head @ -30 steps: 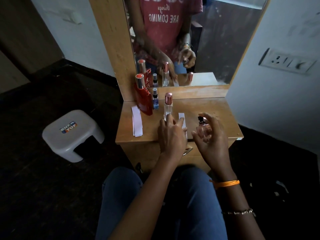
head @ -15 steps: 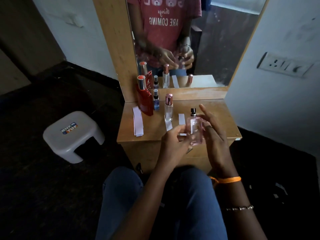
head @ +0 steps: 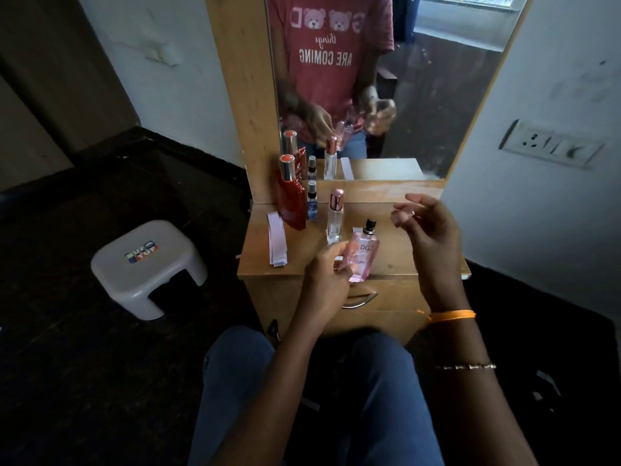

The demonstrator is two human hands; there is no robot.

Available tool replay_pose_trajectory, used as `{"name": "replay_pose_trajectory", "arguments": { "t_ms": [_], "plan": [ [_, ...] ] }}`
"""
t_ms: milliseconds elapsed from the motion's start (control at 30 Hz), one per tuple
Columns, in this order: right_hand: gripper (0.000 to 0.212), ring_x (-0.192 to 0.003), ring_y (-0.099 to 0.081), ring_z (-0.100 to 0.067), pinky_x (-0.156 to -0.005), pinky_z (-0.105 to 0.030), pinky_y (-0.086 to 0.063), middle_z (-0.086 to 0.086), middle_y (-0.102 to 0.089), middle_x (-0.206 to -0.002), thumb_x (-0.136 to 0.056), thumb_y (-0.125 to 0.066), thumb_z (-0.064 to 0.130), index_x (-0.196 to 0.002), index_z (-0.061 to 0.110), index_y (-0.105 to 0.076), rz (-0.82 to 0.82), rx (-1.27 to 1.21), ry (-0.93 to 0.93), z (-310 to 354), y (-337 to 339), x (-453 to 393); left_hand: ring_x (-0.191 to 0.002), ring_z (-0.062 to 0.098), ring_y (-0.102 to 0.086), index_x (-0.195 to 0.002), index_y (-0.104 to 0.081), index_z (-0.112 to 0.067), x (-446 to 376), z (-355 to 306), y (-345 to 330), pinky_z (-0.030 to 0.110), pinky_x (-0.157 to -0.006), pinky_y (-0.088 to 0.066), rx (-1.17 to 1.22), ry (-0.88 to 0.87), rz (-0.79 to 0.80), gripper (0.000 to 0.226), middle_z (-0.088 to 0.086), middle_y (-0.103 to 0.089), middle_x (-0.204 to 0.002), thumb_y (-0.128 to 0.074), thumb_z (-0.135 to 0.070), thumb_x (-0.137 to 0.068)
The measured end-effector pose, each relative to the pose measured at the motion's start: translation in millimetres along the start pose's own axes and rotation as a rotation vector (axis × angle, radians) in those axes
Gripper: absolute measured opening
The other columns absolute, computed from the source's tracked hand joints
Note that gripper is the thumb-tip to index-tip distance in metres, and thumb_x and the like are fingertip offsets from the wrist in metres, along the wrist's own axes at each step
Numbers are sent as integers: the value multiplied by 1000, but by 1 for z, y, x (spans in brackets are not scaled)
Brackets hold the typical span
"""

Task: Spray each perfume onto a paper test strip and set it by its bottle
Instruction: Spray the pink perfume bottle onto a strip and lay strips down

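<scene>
**Inspector:** Head view, the only one supplied. Position of the bottle in hand?

**Assessor:** The pink bottle [head: 361, 255] is held above the front edge of the dresser [head: 396, 260], tilted slightly, its black sprayer uncapped. The left hand [head: 331, 272] is closed about its lower left side, fingers curled round the glass. I cannot tell whether a strip is also pinched there; something pale shows at the fingertips, but it is too blurred to say.

**Inspector:** The right hand?

**Assessor:** The right hand [head: 426, 230] is raised beside the bottle, apart from it, loosely open with fingers half curled. It appears to hold nothing.

**Inspector:** Remaining stock?

**Assessor:** Three bottles stand toward the mirror: a red bottle [head: 291, 196], a small blue bottle [head: 312, 205] just beside it, and a clear bottle [head: 335, 215] with a pink cap. All three are capped. A stack of strips [head: 277, 242] lies left of the red bottle. One white strip [head: 357, 229] lies just beside the clear bottle, partly hidden behind the pink one.

**Inspector:** Progress?

**Assessor:** My judgement: early to middling. Perhaps one strip has been placed, by the clear bottle. The pink bottle is in hand. The red and blue have no separate strip showing beside them, so at least those remain.
</scene>
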State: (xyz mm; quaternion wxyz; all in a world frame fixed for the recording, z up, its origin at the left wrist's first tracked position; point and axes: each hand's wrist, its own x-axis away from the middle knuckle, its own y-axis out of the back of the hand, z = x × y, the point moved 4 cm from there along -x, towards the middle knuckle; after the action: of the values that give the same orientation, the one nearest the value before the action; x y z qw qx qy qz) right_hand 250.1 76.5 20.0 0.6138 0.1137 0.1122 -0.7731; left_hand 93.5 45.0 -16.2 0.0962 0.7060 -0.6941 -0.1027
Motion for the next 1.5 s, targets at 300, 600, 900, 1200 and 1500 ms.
{"name": "replay_pose_trajectory", "arguments": {
  "t_ms": [300,600,900,1200,1500],
  "plan": [
    [26,-82,-67,-3,-73,-15,-53,-14,-71,-98,-82,-64,-3,-106,4,-67,367,135,-7,23,-24,6,-85,-10,-55,-124,-58,-15,3,-4,5,1,-66,-43,21,-66,16,31,-6,-64,-110,-52,-14,-94],
    [50,-104,-62,-5,-91,-26,-53,5,-66,-111,-80,-71,13,-124,25,-51,401,190,-87,0,-18,14,-105,10,-60,-125,-57,-21,0,2,-2,14,-74,-45,90,20,50,34,-3,-64,-120,-53,-13,-92],
    [31,-97,-65,-22,-84,-36,-53,2,-70,-100,-82,-64,-2,-98,25,-66,245,78,-70,-23,-12,0,-118,3,-48,-127,-53,-22,-5,-5,6,12,-89,-38,24,-12,-77,43,-8,-58,-126,-55,-3,-89],
    [33,-102,-63,-19,-86,-31,-54,-4,-67,-106,-87,-57,-6,-115,9,-60,236,207,-68,-55,-36,-40,-93,-7,-54,-106,-65,-15,-5,9,22,2,-79,-41,34,8,-144,30,-5,-64,-109,-50,4,-88],
    [41,-98,-58,-13,-84,-24,-48,-6,-62,-116,-84,-67,8,-123,14,-54,-25,372,49,-37,-27,-10,-100,3,-58,-100,-65,-16,-6,16,46,5,-81,-39,-43,13,-244,34,-5,-64,-108,-43,7,-89]
  ]
}}
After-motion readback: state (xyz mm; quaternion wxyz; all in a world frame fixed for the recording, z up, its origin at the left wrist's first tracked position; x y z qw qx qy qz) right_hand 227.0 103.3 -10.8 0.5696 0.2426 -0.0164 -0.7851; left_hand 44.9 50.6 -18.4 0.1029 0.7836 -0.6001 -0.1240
